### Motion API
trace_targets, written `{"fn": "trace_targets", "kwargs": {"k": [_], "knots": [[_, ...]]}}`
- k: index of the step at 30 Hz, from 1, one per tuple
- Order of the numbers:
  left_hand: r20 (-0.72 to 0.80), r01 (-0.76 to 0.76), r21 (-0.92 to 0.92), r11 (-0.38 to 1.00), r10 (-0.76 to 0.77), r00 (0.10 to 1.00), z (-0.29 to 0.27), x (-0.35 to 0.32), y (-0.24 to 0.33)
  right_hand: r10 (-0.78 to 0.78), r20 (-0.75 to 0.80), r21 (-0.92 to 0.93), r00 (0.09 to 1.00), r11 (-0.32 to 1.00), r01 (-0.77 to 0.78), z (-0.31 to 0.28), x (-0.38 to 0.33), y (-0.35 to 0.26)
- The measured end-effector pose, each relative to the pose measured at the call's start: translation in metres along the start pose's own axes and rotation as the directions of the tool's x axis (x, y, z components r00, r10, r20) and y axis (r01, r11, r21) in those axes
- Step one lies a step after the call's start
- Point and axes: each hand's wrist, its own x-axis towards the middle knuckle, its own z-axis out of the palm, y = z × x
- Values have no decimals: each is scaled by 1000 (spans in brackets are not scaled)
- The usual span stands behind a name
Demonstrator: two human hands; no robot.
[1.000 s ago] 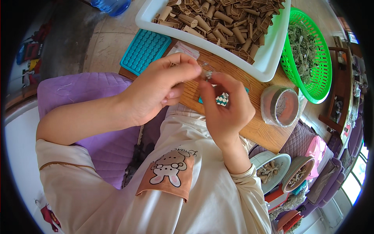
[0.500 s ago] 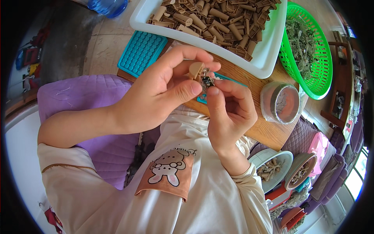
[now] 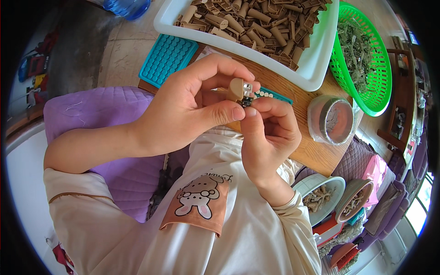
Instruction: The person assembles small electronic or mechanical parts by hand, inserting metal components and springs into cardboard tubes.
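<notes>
The rounded brown casing (image 3: pixel 235 89) bears silvery and black parts (image 3: pixel 247 88).

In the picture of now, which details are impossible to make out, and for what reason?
All in head view:
Small brown rounded piece: fine parts too small; left hand covers some.
Nearer teal rectangular tray: partly hidden behind right hand.
Translucent blue plastic container, white rectangular plastic tub: far ends cut off by upper edge.
</notes>
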Motion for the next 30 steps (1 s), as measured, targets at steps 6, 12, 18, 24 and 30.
{"fn": "trace_targets", "kwargs": {"k": [6,12,18,24,30], "knots": [[5,-48,39,998,48,999,-1,-1,0,110,-7,108,994,988,-109,0,-2,-6],[31,-106,39,994,105,994,-1,-1,-1,118,1,159,993,980,-116,0,-5,-11],[19,-123,33,992,123,992,-1,-2,-1,45,-11,173,999,984,-42,2,-9,-12],[31,-133,63,989,132,991,-2,-1,3,90,36,120,995,988,-94,-2,-6,-14],[111,37,54,998,-43,993,-2,-1,8,143,85,208,986,965,-158,-8,-2,-16]]}}
